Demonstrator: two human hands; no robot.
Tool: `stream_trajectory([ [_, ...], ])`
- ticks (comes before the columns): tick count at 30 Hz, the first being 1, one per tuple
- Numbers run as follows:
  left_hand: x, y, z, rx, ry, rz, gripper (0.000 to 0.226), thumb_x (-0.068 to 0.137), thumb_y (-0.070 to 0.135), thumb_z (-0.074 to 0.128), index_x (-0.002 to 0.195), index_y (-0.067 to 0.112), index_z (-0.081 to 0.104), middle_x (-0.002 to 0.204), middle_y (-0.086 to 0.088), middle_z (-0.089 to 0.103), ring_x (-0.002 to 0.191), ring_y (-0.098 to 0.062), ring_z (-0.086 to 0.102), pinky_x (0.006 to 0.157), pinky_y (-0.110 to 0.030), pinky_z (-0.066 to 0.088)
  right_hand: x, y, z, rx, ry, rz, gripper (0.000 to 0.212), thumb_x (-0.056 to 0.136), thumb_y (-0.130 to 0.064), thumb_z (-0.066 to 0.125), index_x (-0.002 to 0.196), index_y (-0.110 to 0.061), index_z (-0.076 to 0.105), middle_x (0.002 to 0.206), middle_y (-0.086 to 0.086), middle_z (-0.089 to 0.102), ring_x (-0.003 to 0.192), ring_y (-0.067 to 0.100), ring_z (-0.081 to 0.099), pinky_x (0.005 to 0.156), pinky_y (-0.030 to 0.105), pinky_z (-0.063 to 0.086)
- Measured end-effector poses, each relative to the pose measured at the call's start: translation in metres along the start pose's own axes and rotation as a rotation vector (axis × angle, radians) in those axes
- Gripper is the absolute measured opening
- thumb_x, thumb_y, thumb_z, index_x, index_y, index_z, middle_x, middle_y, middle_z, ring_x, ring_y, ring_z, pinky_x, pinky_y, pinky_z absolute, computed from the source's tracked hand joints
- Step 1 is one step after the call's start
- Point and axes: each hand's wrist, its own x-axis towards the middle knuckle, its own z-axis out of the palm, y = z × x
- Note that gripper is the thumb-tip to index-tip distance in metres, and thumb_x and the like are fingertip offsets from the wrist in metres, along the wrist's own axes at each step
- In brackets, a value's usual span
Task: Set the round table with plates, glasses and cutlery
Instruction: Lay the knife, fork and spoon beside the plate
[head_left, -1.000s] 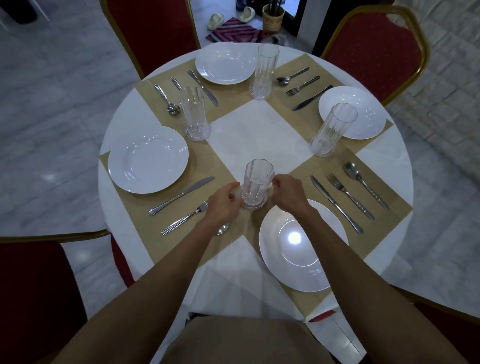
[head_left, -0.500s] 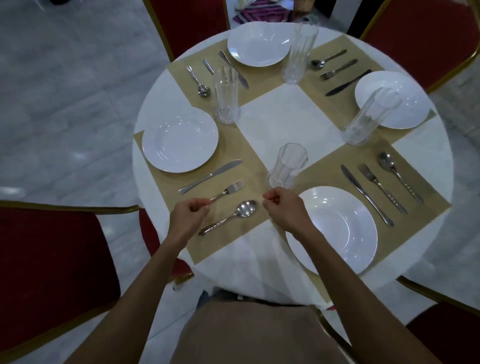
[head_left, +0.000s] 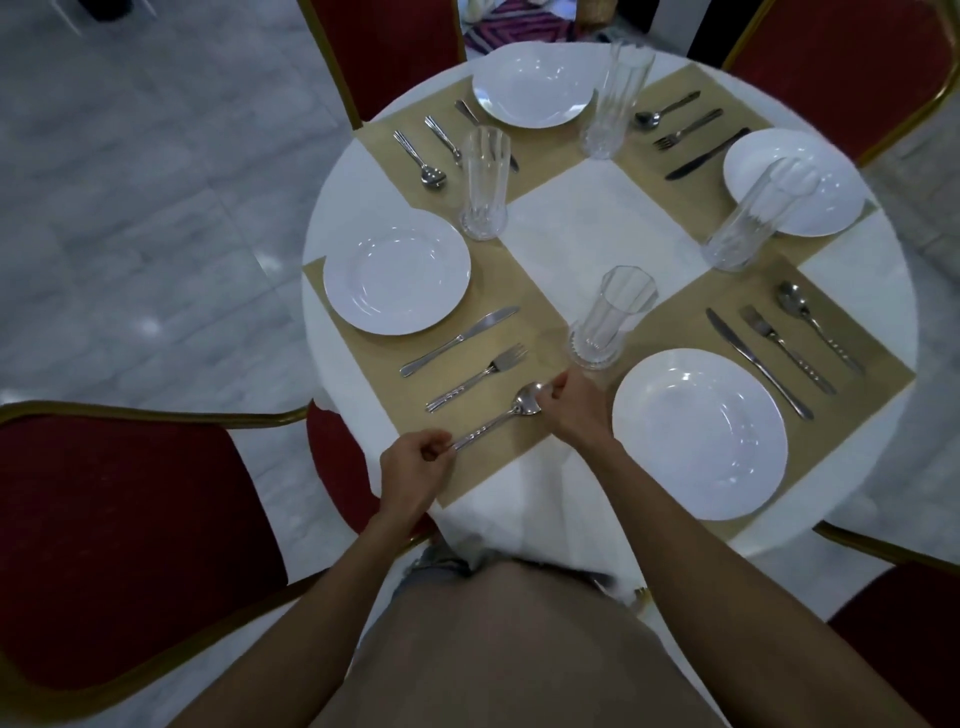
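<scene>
Grey marble floor and red, gold-framed chairs (head_left: 130, 519) surround the round desk (head_left: 587, 228), which has a white cloth and four tan placemats (head_left: 535, 327).

By my count the setting is almost finished. Each place has its plate: the left plate (head_left: 397, 273), the near plate (head_left: 698, 434), the far plate (head_left: 532, 83) and the right plate (head_left: 795, 182). Four glasses stand upright, one at each mat's inner corner; the nearest glass (head_left: 610, 317) is just beyond my right hand (head_left: 574, 402).

Cutlery is laid at every place. Three sets look complete and roughly parallel, though one knife at the far-left place is partly hidden behind a glass.

What I am busy with is the left-hand place, where the knife (head_left: 460, 340) and fork (head_left: 478, 376) already lie side by side. Below them is the spoon (head_left: 498, 421), and I have it at both ends. The fingers of my left hand (head_left: 415, 462) are curled in and pinch the tip of the handle. The fingers of my right hand pinch the bowl. I cannot tell whether the spoon rests on the mat or sits just above it.

I judge that only squaring this spoon with the fork is left, and perhaps a final check of alignment.
</scene>
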Motion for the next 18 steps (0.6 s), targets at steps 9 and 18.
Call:
stream_trajectory([
  [9, 0.001, -0.01, 0.0, -0.001, 0.004, 0.092, 0.019, 0.078, 0.01, 0.077, 0.096, 0.015, 0.077, 0.086, 0.005, 0.072, 0.078, -0.006, 0.064, 0.08, -0.014, 0.047, -0.007, 0.0, 0.011, 0.013, 0.07, 0.033, 0.018, 0.087, -0.022, 0.062, 0.097, -0.006, 0.061, 0.095, 0.007, 0.065, 0.086, 0.021, 0.058, 0.071, 0.03, 0.039],
  [18, 0.005, -0.018, -0.001, 0.011, -0.014, 0.159, 0.015, 0.079, 0.012, 0.076, 0.094, 0.015, 0.077, 0.083, 0.009, 0.071, 0.078, -0.006, 0.064, 0.08, -0.021, 0.052, -0.016, -0.004, 0.007, 0.017, 0.077, 0.028, 0.02, 0.091, -0.019, 0.059, 0.105, -0.006, 0.059, 0.093, 0.002, 0.057, 0.085, 0.018, 0.053, 0.074, 0.03, 0.04],
])
